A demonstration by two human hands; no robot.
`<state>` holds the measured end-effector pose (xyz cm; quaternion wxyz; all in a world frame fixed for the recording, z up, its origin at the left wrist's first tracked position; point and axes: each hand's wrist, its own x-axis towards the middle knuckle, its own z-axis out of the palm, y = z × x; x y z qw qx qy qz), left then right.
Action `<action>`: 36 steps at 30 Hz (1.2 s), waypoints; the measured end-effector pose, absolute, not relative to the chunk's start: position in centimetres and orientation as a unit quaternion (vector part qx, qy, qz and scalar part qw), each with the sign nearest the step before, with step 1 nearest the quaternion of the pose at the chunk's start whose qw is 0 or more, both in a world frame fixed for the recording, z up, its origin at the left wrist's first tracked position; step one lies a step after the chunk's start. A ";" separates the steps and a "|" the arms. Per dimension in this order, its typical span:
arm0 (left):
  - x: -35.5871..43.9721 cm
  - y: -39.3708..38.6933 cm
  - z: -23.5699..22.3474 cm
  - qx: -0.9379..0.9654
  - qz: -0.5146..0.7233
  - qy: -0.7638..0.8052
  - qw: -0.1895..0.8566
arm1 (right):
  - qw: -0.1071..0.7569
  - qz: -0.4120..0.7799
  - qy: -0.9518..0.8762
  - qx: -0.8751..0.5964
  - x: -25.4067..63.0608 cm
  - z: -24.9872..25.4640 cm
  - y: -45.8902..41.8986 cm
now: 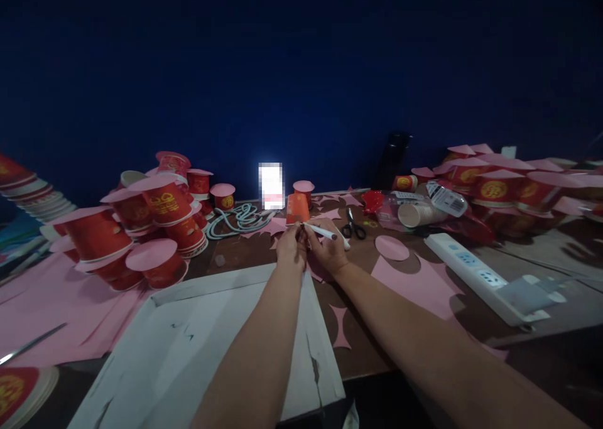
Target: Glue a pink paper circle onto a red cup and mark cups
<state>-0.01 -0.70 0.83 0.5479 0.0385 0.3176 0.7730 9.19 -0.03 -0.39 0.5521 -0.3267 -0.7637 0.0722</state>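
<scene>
My right hand is closed around a white pen-shaped stick with a dark end, whose exact kind I cannot make out. My left hand is pinched beside it, fingertips close to the stick's left tip. Whatever the left fingers hold is too small to tell. Just beyond both hands stands an orange-red paper cup, its lower edge partly hidden by the fingers. Behind that is a red cup with a pink paper disc on top. Black-handled scissors lie to the right of my right hand.
A white box lid lies under my left forearm. Stacked red cups with pink discs rise on the left, more on the right. A coiled cable, lit screen, pink offcuts and power strip surround the hands.
</scene>
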 end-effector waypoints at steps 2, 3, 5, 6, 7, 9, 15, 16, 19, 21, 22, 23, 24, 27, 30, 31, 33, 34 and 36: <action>-0.2 -0.7 0.6 0.040 0.772 0.318 0.549 | 0.546 0.068 -0.767 -0.331 9.2 -0.3 -0.2; -0.3 -0.7 0.5 0.042 0.770 0.320 0.551 | 0.542 0.063 -0.768 -0.336 9.2 -0.2 -0.3; -0.6 -0.9 0.3 0.049 0.764 0.324 0.556 | 0.533 0.052 -0.770 -0.347 9.1 -0.1 -0.5; -0.6 -0.9 0.2 0.053 0.762 0.324 0.558 | 0.528 0.046 -0.772 -0.352 9.1 -0.1 -0.6; -0.7 -1.0 0.2 0.057 0.762 0.323 0.559 | 0.524 0.042 -0.773 -0.356 9.1 0.0 -0.7; -0.7 -1.1 0.3 0.063 0.764 0.318 0.558 | 0.518 0.039 -0.775 -0.361 9.1 0.0 -0.8; -0.4 -1.7 0.7 0.064 0.769 0.318 0.551 | 0.523 0.025 -0.771 -0.362 9.1 -0.2 -1.0; -0.4 -1.8 0.7 0.066 0.770 0.315 0.551 | 0.523 0.023 -0.771 -0.362 9.1 -0.3 -1.0; -0.4 -1.9 0.6 0.067 0.773 0.310 0.549 | 0.528 0.022 -0.768 -0.361 9.2 -0.3 -1.0; -0.4 -1.9 0.4 0.066 0.771 0.314 0.550 | 0.535 0.025 -0.764 -0.360 9.2 -0.3 -0.9; -0.4 -1.9 0.4 0.067 0.770 0.315 0.550 | 0.538 0.025 -0.761 -0.361 9.2 -0.3 -0.9; -0.4 -1.9 0.4 0.068 0.770 0.317 0.550 | 0.540 0.024 -0.760 -0.362 9.2 -0.3 -0.9; -0.4 -1.9 0.4 0.069 0.769 0.319 0.550 | 0.540 0.021 -0.759 -0.363 9.3 -0.3 -0.9; -0.3 -2.0 0.4 0.076 0.766 0.327 0.548 | 0.538 0.021 -0.759 -0.366 9.3 -0.4 -0.8; -0.2 -2.1 0.5 0.082 0.762 0.329 0.551 | 0.536 0.029 -0.760 -0.367 9.4 -0.4 -0.7; -0.2 -2.2 0.5 0.083 0.762 0.330 0.552 | 0.536 0.031 -0.759 -0.368 9.4 -0.4 -0.7; -0.2 -2.2 0.6 0.084 0.761 0.333 0.551 | 0.538 0.032 -0.756 -0.372 9.3 -0.5 -0.6; -0.2 -2.2 0.6 0.086 0.760 0.335 0.550 | 0.538 0.033 -0.754 -0.374 9.3 -0.5 -0.5; -0.1 -2.3 0.7 0.088 0.759 0.338 0.549 | 0.540 0.036 -0.750 -0.380 9.3 -0.5 -0.4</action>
